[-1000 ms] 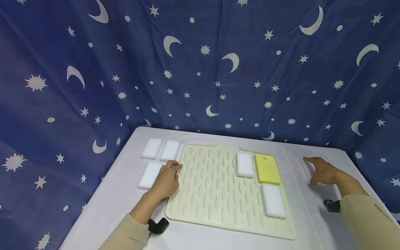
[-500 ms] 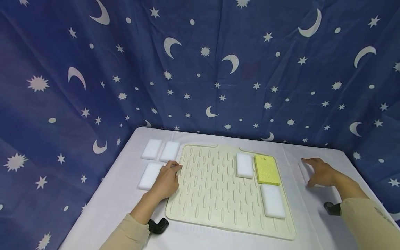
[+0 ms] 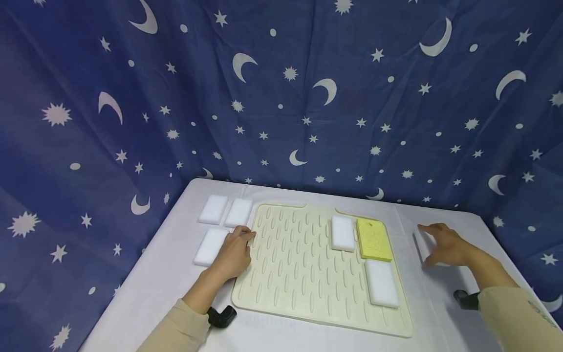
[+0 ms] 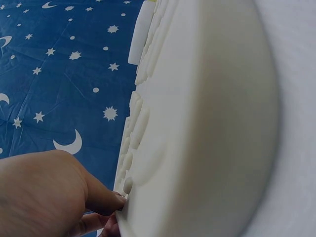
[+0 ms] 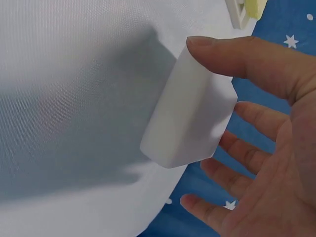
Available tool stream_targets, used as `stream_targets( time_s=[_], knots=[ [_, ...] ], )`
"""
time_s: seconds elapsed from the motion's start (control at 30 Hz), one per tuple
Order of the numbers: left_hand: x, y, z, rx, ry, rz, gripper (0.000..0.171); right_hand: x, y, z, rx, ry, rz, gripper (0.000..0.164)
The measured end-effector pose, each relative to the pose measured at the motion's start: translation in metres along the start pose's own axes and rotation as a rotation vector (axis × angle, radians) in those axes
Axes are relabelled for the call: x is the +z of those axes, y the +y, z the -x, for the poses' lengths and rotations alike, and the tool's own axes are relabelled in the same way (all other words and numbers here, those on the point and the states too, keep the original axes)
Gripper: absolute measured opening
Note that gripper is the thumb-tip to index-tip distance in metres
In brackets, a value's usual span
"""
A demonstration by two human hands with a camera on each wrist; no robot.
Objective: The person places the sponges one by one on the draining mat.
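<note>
My right hand (image 3: 447, 246) grips a white melamine sponge (image 5: 195, 111) to the right of the mat. In the right wrist view the thumb lies along one end and the fingers (image 5: 254, 118) reach the opposite side. At the mat's left edge, my left hand (image 3: 233, 254) pinches the rim of a cream ridged drying mat (image 3: 281, 274) between thumb and fingers, shown close up in the left wrist view. On the mat's right side lie a yellow sponge (image 3: 374, 239) and two white sponges, one beside it (image 3: 343, 233) and one nearer the front (image 3: 382, 283).
Left of the mat, three more white sponges lie on the white cloth (image 3: 145, 303): one at far left (image 3: 213, 209), one beside it (image 3: 239, 212), and one partly behind my left hand (image 3: 211, 247). A blue star-and-moon curtain (image 3: 281, 98) hangs behind the table.
My right hand has moved a little left toward the mat, and the white sponge has come with it, showing more clearly. The left hand has stayed at the mat's edge.
</note>
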State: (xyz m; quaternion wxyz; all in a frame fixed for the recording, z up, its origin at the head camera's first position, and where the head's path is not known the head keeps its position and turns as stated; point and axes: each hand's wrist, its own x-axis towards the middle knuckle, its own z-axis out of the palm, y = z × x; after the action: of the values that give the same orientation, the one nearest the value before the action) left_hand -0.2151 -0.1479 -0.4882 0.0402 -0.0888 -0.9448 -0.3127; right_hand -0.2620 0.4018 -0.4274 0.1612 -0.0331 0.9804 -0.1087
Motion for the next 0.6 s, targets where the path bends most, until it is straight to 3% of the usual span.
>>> stream_targets(
  time_s=[0.6],
  knots=[
    [0.000, -0.001, -0.001, -0.001, -0.003, -0.001, 0.043, -0.008, -0.035, 0.020, -0.070, 0.072, 0.053, 0.115]
  ],
)
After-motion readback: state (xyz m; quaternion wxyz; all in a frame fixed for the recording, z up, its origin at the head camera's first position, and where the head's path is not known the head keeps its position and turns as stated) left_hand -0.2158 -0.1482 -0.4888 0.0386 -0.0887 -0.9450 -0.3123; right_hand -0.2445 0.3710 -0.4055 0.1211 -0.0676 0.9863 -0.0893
